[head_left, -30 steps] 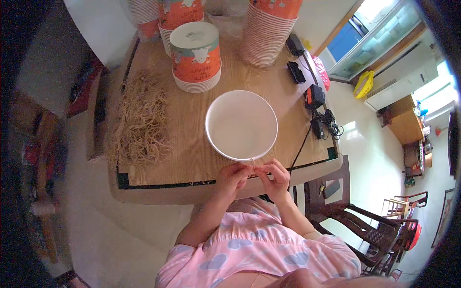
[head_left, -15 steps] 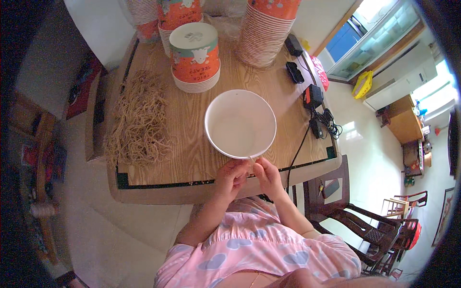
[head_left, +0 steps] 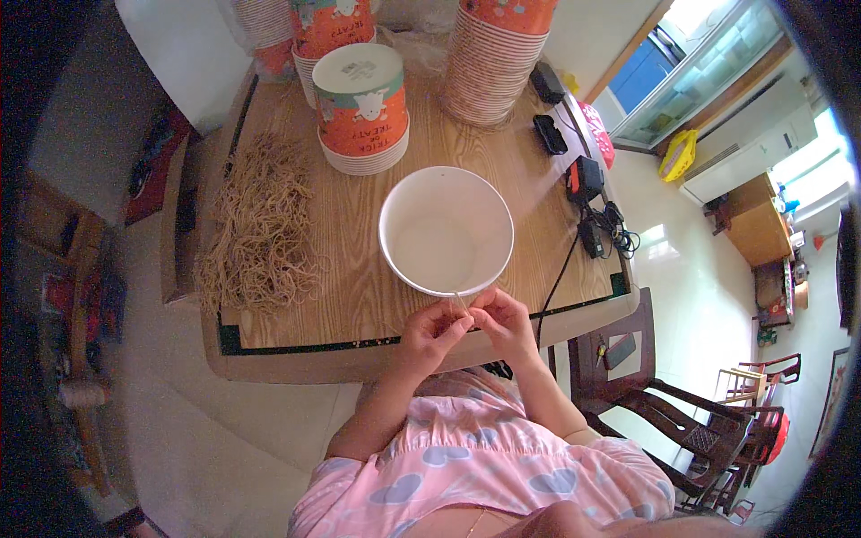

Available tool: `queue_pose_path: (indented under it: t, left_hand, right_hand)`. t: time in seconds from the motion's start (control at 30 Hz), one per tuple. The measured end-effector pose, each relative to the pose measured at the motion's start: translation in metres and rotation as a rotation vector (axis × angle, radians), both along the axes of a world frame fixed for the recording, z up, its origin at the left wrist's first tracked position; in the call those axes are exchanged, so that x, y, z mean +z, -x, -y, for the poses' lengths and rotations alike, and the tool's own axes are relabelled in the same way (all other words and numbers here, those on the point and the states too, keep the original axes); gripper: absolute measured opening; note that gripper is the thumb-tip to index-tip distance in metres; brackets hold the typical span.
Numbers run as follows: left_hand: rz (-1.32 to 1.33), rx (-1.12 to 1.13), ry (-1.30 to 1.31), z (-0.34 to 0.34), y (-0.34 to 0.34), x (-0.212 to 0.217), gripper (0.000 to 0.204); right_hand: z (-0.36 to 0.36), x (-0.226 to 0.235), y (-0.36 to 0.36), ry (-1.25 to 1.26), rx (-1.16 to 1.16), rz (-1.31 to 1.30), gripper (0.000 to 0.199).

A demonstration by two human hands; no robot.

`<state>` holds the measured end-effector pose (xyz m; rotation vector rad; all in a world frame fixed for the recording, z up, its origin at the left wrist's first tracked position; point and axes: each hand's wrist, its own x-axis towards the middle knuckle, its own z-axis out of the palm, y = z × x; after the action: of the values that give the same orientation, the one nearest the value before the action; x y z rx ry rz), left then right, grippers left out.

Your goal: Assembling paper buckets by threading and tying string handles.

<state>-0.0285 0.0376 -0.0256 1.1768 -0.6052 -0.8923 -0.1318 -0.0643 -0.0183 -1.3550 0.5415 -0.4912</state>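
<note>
A white paper bucket [head_left: 404,211] sits near the table's front edge, its round open mouth towards me. At its near rim, my left hand [head_left: 432,332] and my right hand [head_left: 505,323] meet with fingertips together. Both pinch a thin, pale piece of twine [head_left: 460,300] that runs up to the rim. Where it passes on the bucket's outer side is hidden from me. To the left lies a loose heap of tan twine pieces [head_left: 258,229].
Behind the bucket stands an upside-down orange nest of paper buckets [head_left: 363,121]. Taller bucket stacks [head_left: 491,67] rise at the back. A black adapter with cables [head_left: 592,211] and a small black case [head_left: 550,134] lie at the right. A dark wooden chair [head_left: 614,354] stands beside the table.
My fingers have shifted at the rim, the left thumb now straightened towards the right fingertips. The twine shows more plainly between them. The bucket sits very slightly further left in view.
</note>
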Motion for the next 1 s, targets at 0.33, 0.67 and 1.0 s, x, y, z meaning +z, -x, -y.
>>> queue_pose_path:
  t: [0.33, 0.67, 1.0]
  left_hand:
    - [0.259, 0.217, -0.114, -0.003, 0.004, 0.009, 0.007]
    - [-0.049, 0.064, -0.064, -0.005, -0.003, -0.004, 0.010]
    - [0.185, -0.034, -0.070, -0.006, 0.000, 0.001, 0.009]
  right_hand:
    - [-0.001, -0.007, -0.003, 0.231, -0.110, -0.143, 0.006]
    - [-0.004, -0.002, -0.004, 0.058, -0.057, -0.106, 0.018]
    - [-0.003, -0.009, -0.006, 0.031, -0.054, -0.069, 0.009]
